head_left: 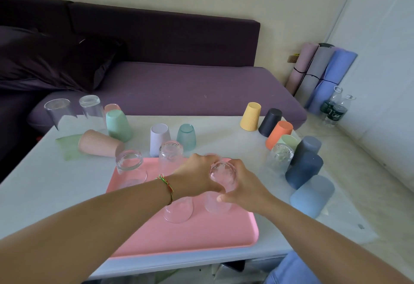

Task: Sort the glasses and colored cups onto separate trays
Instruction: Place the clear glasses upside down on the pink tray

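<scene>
I see a long purple fabric sofa [179,86] filling the upper half of the frame, with a white rectangular table [44,185] in front of it across the middle. On the table's lower centre lies a flat pink plastic tray [190,234].

My operator's two bare forearms reach in from the bottom corners and meet over the tray's upper right part. There the left hand [197,171] and the right hand [246,185] both curl their fingers round one upturned clear patterned glass [223,173], base up, mouth down toward the tray. I cannot tell whether it touches the tray.

At the right edge of the frame, rolled mats [318,75] in pink, grey and blue lean in the room's corner.

Right of the tray a cluster of plastic cups stands mouth down on the table: a yellow ribbed cup [251,116], a black cup [270,122], an orange cup [279,136] and a navy cup [304,169]. A light blue cup [312,194] sits nearest the lower right. Left of centre, a pink ribbed cup [98,143] lies on its side over a pale green flat tray [67,147], just beside an upturned mint green cup [117,124]. A lilac cup [159,138] and a teal cup [186,136] stand above the pink tray.

Three more clear glasses sit upturned on the pink tray: a short glass [129,160] at its upper left, a tall patterned glass [170,153] and a plain glass [178,209] under the left wrist. Another clear glass [280,156] stands off the tray beside the navy cup.

A thin woven bracelet [167,186] circles the left wrist.
</scene>
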